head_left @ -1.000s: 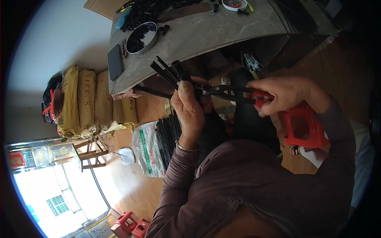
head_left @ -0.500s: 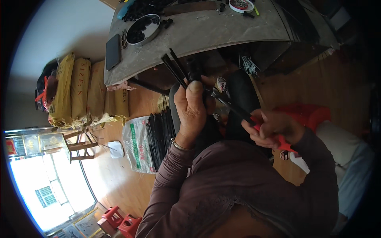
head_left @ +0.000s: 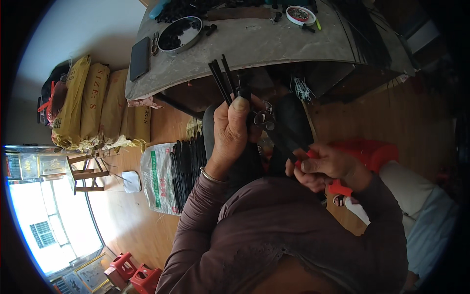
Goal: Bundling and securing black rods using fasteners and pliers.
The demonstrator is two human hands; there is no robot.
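Observation:
My left hand [head_left: 232, 125] grips several thin black rods [head_left: 220, 81] that fan out above the thumb. With them it holds a dark fitting [head_left: 242, 90], whose shape is partly lost against the dark space under the table. In my right hand [head_left: 325, 166] is a pair of pliers [head_left: 281, 139] with red handles and a long dark front end. The handles are spread, and my fingers are wrapped round them. The metal head of the pliers lies just right of my left fingers; whether it touches the fitting cannot be told.
Beyond my hands stands a grey table [head_left: 235, 41] with a bowl [head_left: 181, 35] of black parts, a phone-like dark slab [head_left: 139, 59] and a white dish [head_left: 300, 15]. Black rods [head_left: 188, 166] lie by a white sack [head_left: 159, 176]. Yellow-brown sacks [head_left: 93, 105] stand left.
The red handles have come further apart and the head of the pliers looks turned. My right hand is slightly lower and to the left. My left hand keeps its hold on the rods.

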